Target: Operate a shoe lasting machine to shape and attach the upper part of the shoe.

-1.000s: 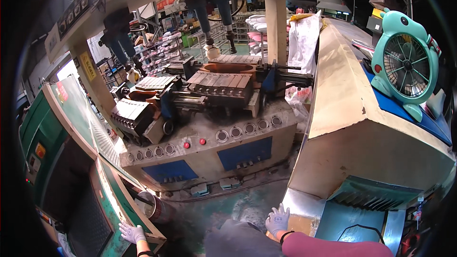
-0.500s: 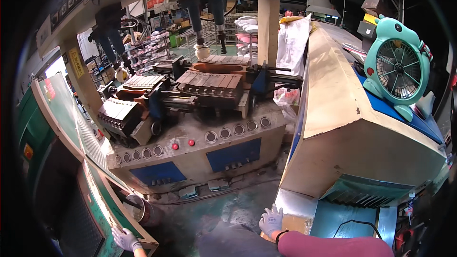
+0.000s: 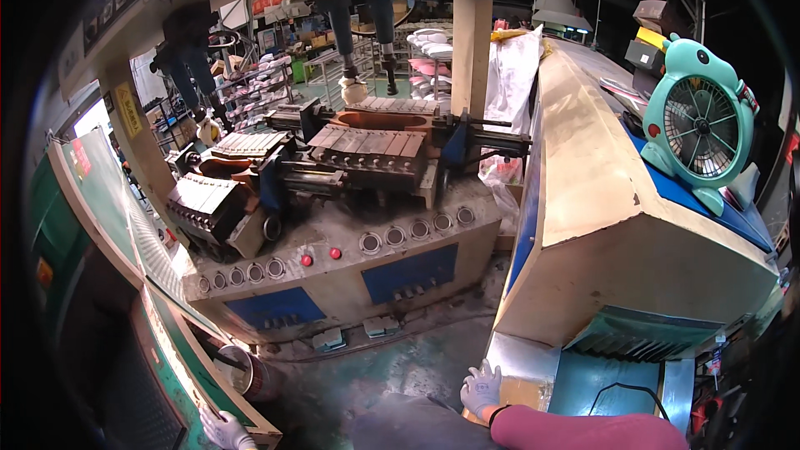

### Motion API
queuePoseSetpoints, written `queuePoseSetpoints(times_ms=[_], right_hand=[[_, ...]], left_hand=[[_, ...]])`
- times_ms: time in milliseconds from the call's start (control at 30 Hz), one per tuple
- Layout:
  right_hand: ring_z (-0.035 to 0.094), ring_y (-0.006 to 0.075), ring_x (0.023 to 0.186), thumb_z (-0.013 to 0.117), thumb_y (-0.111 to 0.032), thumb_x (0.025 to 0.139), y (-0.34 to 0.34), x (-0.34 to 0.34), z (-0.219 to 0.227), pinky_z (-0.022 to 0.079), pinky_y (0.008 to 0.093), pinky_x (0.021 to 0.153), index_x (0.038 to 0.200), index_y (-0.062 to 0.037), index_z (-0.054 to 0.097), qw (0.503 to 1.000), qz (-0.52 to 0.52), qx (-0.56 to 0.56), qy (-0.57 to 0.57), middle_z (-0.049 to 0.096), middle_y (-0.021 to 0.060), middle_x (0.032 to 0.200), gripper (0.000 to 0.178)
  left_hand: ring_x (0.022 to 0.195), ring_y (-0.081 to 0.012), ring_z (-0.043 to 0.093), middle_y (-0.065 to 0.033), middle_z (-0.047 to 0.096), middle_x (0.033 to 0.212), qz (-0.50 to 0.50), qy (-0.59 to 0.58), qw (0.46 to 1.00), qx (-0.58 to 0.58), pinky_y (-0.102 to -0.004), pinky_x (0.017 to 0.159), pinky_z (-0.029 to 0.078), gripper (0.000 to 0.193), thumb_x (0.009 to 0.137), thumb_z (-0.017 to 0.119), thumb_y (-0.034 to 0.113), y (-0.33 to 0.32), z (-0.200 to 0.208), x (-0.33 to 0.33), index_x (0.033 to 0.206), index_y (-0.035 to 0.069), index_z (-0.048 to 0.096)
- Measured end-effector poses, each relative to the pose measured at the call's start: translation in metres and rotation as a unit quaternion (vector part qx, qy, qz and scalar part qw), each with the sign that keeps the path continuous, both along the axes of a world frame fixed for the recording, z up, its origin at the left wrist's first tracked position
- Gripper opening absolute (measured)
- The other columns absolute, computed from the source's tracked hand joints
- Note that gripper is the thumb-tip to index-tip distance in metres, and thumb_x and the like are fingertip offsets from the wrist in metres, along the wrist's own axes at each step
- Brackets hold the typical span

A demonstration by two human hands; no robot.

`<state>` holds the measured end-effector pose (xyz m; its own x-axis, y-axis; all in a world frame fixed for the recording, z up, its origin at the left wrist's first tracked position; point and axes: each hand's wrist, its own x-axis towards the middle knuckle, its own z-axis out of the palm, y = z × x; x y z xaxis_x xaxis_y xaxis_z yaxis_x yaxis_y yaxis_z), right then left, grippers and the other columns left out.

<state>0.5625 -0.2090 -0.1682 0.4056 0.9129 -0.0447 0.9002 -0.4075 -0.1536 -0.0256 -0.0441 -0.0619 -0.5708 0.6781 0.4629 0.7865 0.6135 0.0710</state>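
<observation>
1. Far left: a green machine point(image 3: 200, 362) with a pale, worn rim slants toward the lower edge.
2. Left hand point(image 3: 225, 430), in a pale glove: it rests on the green machine's rim, partly cut off by the picture's edge. How far its grip is closed, I cannot tell.
3. Just right of that: a bucket point(image 3: 252, 377) stands on the floor point(image 3: 392, 371), close beside the green machine.
4. Centre: a large pressing machine point(image 3: 433, 271) carries hinged metal moulds, round dials, two red buttons point(image 3: 335, 253) and blue panels. Two pedals point(image 3: 381, 327) sit at its foot.
5. Right hand point(image 3: 482, 389), also gloved, below a maroon sleeve point(image 3: 575, 427): its fingers are spread, its grip loose with nothing visible in it, at the left edge of a brown board point(image 3: 525, 392) below a silver plate point(image 3: 525, 356).
6. Far right: a cream machine point(image 3: 575, 275) with a blue surface point(image 3: 582, 377) at its opening. On top stands a turquoise fan point(image 3: 702, 121) (shaped like a cartoon animal).
</observation>
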Motion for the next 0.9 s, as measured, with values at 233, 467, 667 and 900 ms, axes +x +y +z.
queuePoseSetpoints(times_ms=[233,467,667,900], right_hand=[[0.031,0.0336,0.150,0.056,-0.031,0.087,-0.005,0.005,-0.010,0.016,0.0656,0.119,0.104,-0.0179,0.078,1.000,-0.019,-0.011,-0.021,0.061,0.0011,0.143,0.031],[0.031,0.0324,0.151,0.056,-0.032,0.088,-0.007,0.003,-0.007,0.016,0.0644,0.120,0.105,-0.0203,0.078,0.999,-0.023,-0.012,-0.025,0.060,0.0000,0.143,0.030],[0.030,0.0326,0.151,0.056,-0.033,0.088,-0.006,0.005,-0.006,0.016,0.0650,0.120,0.106,-0.0202,0.078,1.000,-0.021,-0.008,-0.019,0.060,0.0005,0.143,0.031],[0.030,0.0327,0.151,0.056,-0.033,0.087,-0.009,0.008,-0.007,0.015,0.0654,0.120,0.103,-0.0192,0.078,1.000,-0.024,-0.006,-0.018,0.061,0.0012,0.142,0.030]], left_hand=[[0.065,-0.0383,0.064,-0.0171,0.069,0.080,-0.148,0.172,0.951,0.211,-0.0483,0.060,0.054,0.029,0.089,0.065,0.032,-0.003,0.047,0.050,0.097,0.005,0.073],[0.068,-0.0392,0.064,-0.0183,0.068,0.080,-0.159,0.148,0.963,0.160,-0.0493,0.063,0.053,0.032,0.087,0.063,0.034,-0.006,0.042,0.039,0.096,0.005,0.073],[0.065,-0.0383,0.064,-0.0175,0.068,0.078,-0.137,0.144,0.966,0.164,-0.0494,0.060,0.052,0.029,0.085,0.064,0.034,-0.004,0.038,0.039,0.091,0.007,0.072],[0.057,-0.0382,0.060,-0.0145,0.065,0.068,-0.128,0.171,0.958,0.189,-0.0494,0.055,0.051,0.028,0.084,0.065,0.035,-0.003,0.040,0.056,0.084,0.007,0.071]])
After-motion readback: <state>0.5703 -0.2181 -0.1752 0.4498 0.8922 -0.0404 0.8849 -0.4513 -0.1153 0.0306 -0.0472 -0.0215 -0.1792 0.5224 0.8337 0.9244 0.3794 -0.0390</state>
